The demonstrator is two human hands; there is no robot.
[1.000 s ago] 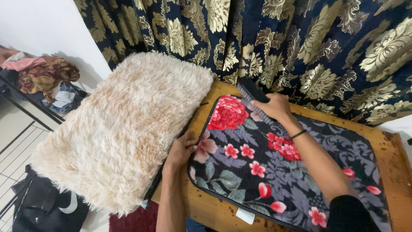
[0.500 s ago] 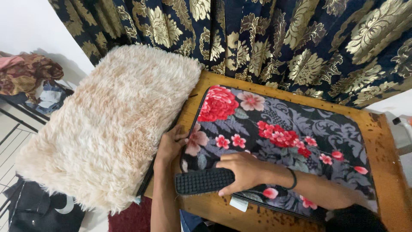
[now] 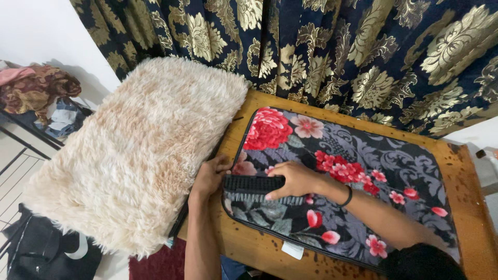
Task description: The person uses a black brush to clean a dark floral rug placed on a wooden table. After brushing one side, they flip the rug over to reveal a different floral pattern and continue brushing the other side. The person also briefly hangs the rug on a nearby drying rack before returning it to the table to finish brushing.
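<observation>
My right hand [image 3: 295, 180] grips a black scrubbing brush [image 3: 252, 185], bristles down, on the near left part of a black floral mat [image 3: 363, 171] with red and pink flowers. The mat lies flat on a wooden table [image 3: 467, 171]. My left hand [image 3: 209, 176] presses on the mat's left edge, fingers spread, where it meets a cream shaggy rug [image 3: 140, 150]. The shaggy rug covers the table's left end and hangs over the side.
A dark blue curtain with gold flowers [image 3: 321, 52] hangs right behind the table. A rack with piled clothes [image 3: 36, 93] stands at the far left. A black bag [image 3: 46, 254] lies on the floor at the lower left.
The brush went from the mat's far corner down to its near edge, and has now moved back up onto the mat's left part. My left hand stayed on the mat's edge.
</observation>
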